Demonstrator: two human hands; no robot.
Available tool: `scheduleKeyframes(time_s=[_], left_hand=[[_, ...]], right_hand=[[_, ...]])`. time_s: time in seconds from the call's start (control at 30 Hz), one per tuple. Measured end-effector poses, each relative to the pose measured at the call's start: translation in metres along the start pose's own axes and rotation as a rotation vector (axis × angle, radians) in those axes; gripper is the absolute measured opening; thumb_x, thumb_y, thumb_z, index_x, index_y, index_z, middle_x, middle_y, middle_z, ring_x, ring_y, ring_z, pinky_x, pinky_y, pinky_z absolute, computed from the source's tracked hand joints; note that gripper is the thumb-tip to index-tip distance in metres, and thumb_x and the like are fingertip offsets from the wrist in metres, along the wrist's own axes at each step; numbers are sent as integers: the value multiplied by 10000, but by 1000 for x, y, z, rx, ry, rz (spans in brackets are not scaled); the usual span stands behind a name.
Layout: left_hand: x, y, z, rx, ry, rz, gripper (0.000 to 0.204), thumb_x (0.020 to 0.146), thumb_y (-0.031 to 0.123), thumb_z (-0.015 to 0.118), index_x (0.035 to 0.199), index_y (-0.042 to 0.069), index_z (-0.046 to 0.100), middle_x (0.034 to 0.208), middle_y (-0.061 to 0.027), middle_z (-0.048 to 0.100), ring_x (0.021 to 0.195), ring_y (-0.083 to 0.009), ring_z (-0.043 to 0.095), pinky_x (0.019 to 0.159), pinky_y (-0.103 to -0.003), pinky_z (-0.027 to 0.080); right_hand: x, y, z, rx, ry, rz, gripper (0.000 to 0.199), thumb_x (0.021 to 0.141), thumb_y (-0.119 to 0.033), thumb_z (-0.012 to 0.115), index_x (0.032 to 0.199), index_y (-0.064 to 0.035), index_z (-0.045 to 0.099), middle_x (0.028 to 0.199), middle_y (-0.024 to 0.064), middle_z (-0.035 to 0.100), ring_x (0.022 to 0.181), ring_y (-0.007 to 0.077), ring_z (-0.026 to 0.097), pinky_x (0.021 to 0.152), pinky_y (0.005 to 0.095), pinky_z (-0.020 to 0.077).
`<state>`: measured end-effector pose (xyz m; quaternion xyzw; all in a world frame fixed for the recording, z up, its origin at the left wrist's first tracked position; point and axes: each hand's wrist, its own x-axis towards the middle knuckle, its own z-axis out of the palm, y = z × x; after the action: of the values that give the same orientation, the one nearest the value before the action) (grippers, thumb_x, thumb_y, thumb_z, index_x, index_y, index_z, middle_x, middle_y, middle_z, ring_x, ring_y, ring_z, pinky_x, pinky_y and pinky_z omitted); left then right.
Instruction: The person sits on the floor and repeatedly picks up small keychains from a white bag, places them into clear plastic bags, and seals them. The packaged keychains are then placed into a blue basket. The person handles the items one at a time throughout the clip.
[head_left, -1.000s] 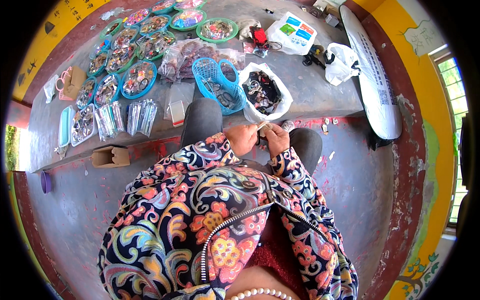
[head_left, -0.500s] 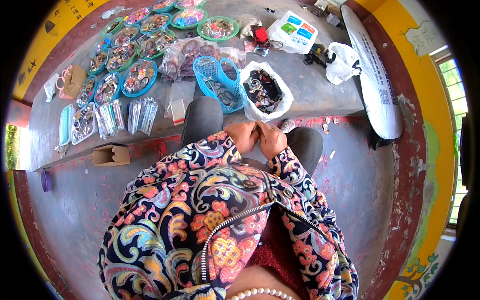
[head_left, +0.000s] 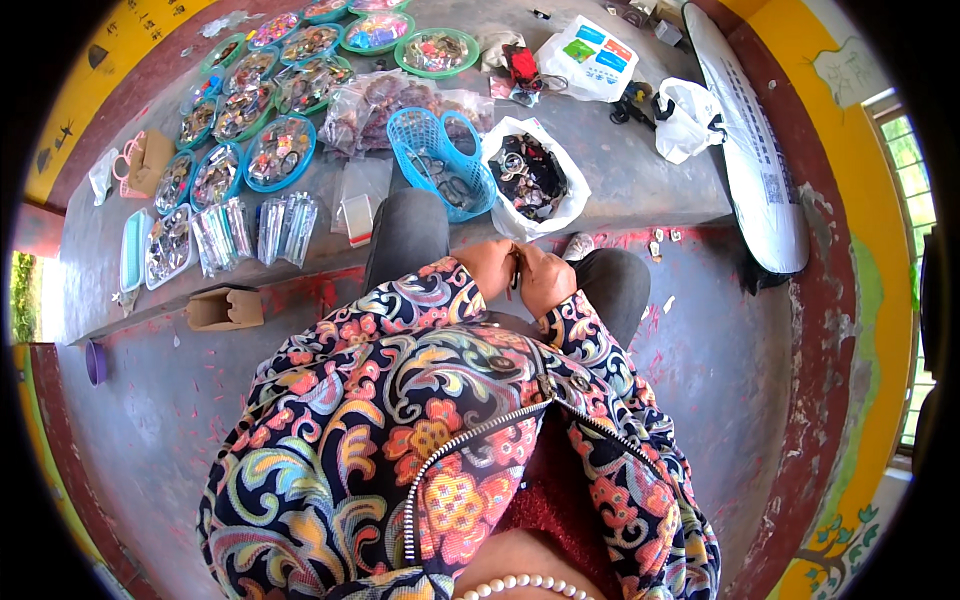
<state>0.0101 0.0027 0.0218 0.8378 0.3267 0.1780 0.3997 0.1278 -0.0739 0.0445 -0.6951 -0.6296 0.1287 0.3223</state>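
My left hand [head_left: 487,266] and my right hand [head_left: 547,278] meet between my knees, fingers closed and thumbs side by side. A small dark, thin piece [head_left: 515,268] shows between them; most of it is covered by the fingers, and its kind is unclear. Just beyond the hands, on the raised ledge, stands a white plastic bag [head_left: 567,212], its mouth open on a heap of small mixed accessories [head_left: 531,180]. To its left is a blue plastic basket [head_left: 418,130] with loop-shaped items inside.
Several round trays of small goods [head_left: 281,153] cover the ledge at left, near bundles of clear packets [head_left: 287,230]. Clear bags of dark reddish items [head_left: 385,105] lie behind the basket. A cardboard box [head_left: 224,309] sits on the floor; a long white board [head_left: 745,150] leans at right.
The hands stay together in nearly the same place, with the fingers shifted slightly. A little more of the dark piece shows below the thumbs. The whole view has moved very slightly.
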Motion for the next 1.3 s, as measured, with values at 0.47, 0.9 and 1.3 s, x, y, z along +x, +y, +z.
scheduleKeyframes(time_s=[0.47, 0.9, 1.3], left_hand=[[10, -21, 5, -1095, 11, -206, 205, 859, 61, 420, 1003, -48, 514, 905, -64, 580, 772, -88, 543, 688, -226, 432], [7, -13, -15, -1291, -358, -331, 362, 866, 134, 452, 1198, 7, 387, 887, -149, 591, 444, -99, 478, 381, -200, 385], [4, 6, -24, -353, -364, -124, 269, 805, 76, 479, 1074, 68, 482, 697, -46, 583, 606, -91, 546, 538, -234, 407]], right_hand=[[-5, 40, 2, 1478, 41, 818, 167, 774, 14, 513, 936, 8, 551, 836, 92, 605, 718, 173, 601, 605, 245, 501], [-8, 49, -6, 1705, -106, 534, 160, 822, -33, 471, 976, -25, 514, 852, 83, 588, 720, 164, 571, 507, 231, 437], [-10, 56, -19, 1298, -212, 661, 161, 841, -112, 450, 973, -50, 516, 654, 52, 601, 449, 82, 505, 374, 166, 347]])
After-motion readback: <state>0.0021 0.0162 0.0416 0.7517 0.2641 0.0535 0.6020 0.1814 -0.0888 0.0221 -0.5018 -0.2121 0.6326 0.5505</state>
